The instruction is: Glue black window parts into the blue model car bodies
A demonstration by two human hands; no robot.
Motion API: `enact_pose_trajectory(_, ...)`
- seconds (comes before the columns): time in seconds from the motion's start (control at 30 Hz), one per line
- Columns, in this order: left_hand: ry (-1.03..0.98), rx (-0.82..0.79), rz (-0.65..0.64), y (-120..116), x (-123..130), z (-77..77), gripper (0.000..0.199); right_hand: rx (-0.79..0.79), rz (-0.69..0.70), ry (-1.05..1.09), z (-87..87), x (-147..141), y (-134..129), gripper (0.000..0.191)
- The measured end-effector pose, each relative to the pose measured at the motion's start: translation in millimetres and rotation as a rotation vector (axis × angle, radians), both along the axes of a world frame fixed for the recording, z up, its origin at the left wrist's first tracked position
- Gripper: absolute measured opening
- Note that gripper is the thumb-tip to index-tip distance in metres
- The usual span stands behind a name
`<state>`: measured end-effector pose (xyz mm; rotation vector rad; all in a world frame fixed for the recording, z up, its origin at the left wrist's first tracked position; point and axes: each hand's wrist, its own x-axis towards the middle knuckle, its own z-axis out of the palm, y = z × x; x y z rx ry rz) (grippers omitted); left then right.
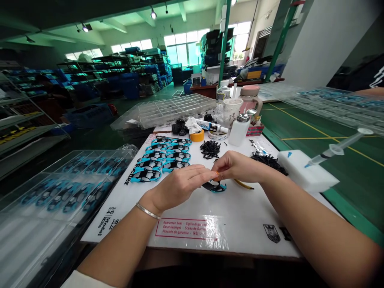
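A small black-and-blue plastic part (218, 187) lies low over the white board, just under my fingertips. My left hand (183, 183) reaches in from the left with its fingers pressed together, and their tips are on the part. My right hand (232, 165) pinches with thumb and forefinger at the same spot; whatever lies in that pinch is too small or hidden to name. A bit of orange (217, 173) shows where the fingertips meet. Beside the part lies a yellow-and-black hand tool (243, 184), half covered by my right hand.
Rows of blue-and-black parts (162, 158) lie left. Small black pieces form one pile (210, 149) ahead and another (268, 162) right. A syringe (336, 150) rests on white foam (309, 170). A dispenser bottle (239, 131), orange tape (197, 136) and clear trays (75, 180) stand around.
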<state>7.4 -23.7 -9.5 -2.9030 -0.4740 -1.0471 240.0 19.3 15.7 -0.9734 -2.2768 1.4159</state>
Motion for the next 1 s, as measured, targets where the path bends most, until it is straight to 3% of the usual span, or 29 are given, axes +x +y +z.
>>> enact_pose_trajectory(0.2,0.029,0.006,0.026,0,-2,-1.9,0.050,-0.023,0.077,0.032,-2.5,-1,3,0.014)
enact_pose_trajectory(0.47,0.073,-0.004,0.127,3,-4,-5.5,0.048,0.002,0.040,0.018,-5.0,5,8,0.019)
enact_pose_trajectory(0.77,0.061,0.010,0.147,4,-3,-6.0,0.049,0.140,-0.168,-0.003,3.8,7,6,0.012)
enact_pose_trajectory(1.0,0.062,0.003,0.150,2,-2,-5.2,0.049,0.217,-0.317,-0.081,3.2,4,7,0.022)
